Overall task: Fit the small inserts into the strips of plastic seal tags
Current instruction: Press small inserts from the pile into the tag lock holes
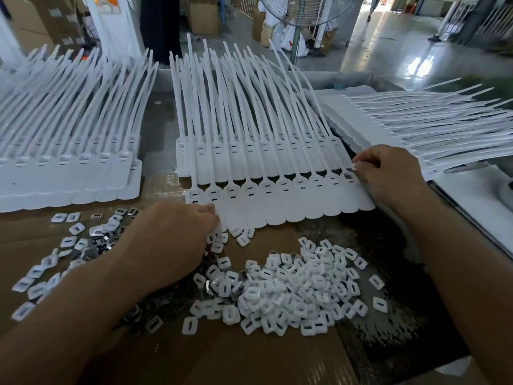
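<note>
Since the front strip of seal tags [277,207] lies with its long axis running left to right across the desk [249,357], its tails pointing toward the far edge, the row of sockets is presented side by side to both hands. The right grip [388,173] is clenched in a pinch on what appears to be a small white insert [354,164], held just above the strip's right end. The dark socket [348,176] of the tag there lies just beside the fingertips, slightly toward the near edge and to the left, so only a short downward press is judged to be needed. The left grip [172,240] is set at the opposite end, its fingertips touching the strip's near left corner; whether anything is held in it cannot be told. The loose pile of inserts [299,290] is heaped nearer the front edge, between the two forearms, within ready reach of either hand.
</note>
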A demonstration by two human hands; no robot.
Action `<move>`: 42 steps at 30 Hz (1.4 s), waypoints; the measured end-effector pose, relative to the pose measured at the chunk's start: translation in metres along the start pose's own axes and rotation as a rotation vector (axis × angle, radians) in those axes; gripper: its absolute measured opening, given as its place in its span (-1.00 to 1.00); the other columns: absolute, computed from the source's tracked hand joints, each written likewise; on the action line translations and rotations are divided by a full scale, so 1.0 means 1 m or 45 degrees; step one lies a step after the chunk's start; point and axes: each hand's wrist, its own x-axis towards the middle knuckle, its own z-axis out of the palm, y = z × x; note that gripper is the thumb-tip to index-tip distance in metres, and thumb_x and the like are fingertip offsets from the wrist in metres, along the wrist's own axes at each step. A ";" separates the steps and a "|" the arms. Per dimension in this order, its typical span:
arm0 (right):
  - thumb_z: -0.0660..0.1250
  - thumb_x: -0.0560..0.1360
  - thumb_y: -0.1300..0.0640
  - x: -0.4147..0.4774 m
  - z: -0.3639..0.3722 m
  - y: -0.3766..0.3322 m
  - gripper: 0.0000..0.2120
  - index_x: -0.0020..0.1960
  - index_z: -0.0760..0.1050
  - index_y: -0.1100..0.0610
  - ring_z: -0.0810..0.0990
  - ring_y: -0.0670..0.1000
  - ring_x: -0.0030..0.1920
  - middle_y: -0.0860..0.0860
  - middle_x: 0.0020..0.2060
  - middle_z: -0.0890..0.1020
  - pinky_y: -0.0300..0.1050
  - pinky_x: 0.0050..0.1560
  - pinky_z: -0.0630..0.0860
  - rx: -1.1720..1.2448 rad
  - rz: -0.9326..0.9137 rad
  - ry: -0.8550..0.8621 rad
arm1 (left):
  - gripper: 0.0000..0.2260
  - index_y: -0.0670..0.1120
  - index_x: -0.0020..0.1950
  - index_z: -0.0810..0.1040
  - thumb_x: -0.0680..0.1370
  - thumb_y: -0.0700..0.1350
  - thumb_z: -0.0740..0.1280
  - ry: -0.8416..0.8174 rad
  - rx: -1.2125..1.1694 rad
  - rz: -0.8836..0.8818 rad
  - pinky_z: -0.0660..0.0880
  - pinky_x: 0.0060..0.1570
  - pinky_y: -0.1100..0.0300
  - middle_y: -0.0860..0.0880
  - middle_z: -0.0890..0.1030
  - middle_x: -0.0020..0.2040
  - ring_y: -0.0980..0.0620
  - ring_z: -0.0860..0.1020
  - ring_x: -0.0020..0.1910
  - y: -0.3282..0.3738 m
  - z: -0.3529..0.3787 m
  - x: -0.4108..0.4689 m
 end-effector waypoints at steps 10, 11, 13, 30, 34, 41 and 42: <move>0.33 0.48 0.24 0.001 0.010 0.004 -0.92 -0.14 0.55 0.09 0.43 -0.11 -0.21 -0.17 -0.33 0.46 -0.27 -0.14 0.28 0.009 0.061 -0.174 | -0.59 0.08 0.37 0.32 0.53 -0.16 0.06 -0.009 0.033 0.014 0.47 0.12 0.24 0.19 0.38 0.35 0.14 0.49 0.17 0.002 0.000 0.003; 0.35 0.46 0.24 0.001 0.010 0.005 -0.92 -0.16 0.56 0.09 0.42 -0.15 -0.25 -0.18 -0.33 0.47 -0.30 -0.20 0.28 0.016 0.053 -0.166 | -0.59 0.08 0.37 0.32 0.53 -0.16 0.06 -0.007 0.029 0.013 0.47 0.11 0.24 0.19 0.38 0.35 0.14 0.49 0.16 0.002 0.000 0.003; 0.37 0.44 0.26 0.001 0.011 0.006 -0.90 -0.18 0.56 0.08 0.42 -0.21 -0.29 -0.18 -0.34 0.48 -0.37 -0.28 0.27 0.055 0.049 -0.144 | -0.58 0.08 0.37 0.31 0.53 -0.16 0.06 -0.004 0.030 0.021 0.47 0.10 0.27 0.20 0.36 0.36 0.15 0.50 0.14 0.002 0.001 0.003; 0.32 0.48 0.27 0.004 0.016 0.005 -0.86 -0.06 0.59 0.08 0.49 -0.08 -0.09 -0.03 -0.16 0.56 -0.26 -0.06 0.33 0.224 0.170 -0.089 | -0.63 0.06 0.31 0.40 0.53 -0.14 0.07 0.033 0.024 0.011 0.49 0.09 0.20 0.16 0.46 0.29 0.12 0.52 0.13 -0.001 0.008 0.002; 0.35 0.45 0.28 0.006 0.015 0.005 -0.85 -0.11 0.56 0.04 0.51 -0.04 -0.04 0.01 -0.13 0.58 -0.22 -0.03 0.35 0.235 0.183 -0.130 | -0.63 0.06 0.32 0.39 0.53 -0.13 0.07 0.055 0.036 0.039 0.48 0.10 0.21 0.17 0.45 0.30 0.13 0.52 0.14 -0.001 0.009 0.002; 0.27 0.50 0.30 0.007 0.026 0.002 -0.84 0.04 0.54 0.16 0.51 0.00 0.01 0.03 -0.06 0.58 -0.22 0.02 0.34 0.028 0.089 -0.144 | -0.63 0.07 0.32 0.40 0.54 -0.13 0.07 0.064 0.022 0.032 0.48 0.09 0.22 0.18 0.43 0.32 0.13 0.51 0.14 0.001 0.007 0.002; 0.27 0.50 0.28 0.006 0.026 0.002 -0.85 0.04 0.54 0.16 0.51 0.00 0.02 0.04 -0.02 0.59 -0.23 0.02 0.33 0.016 0.084 -0.129 | -0.63 0.07 0.32 0.38 0.54 -0.13 0.06 0.072 0.022 0.028 0.48 0.09 0.24 0.18 0.42 0.32 0.14 0.51 0.14 0.001 0.007 0.002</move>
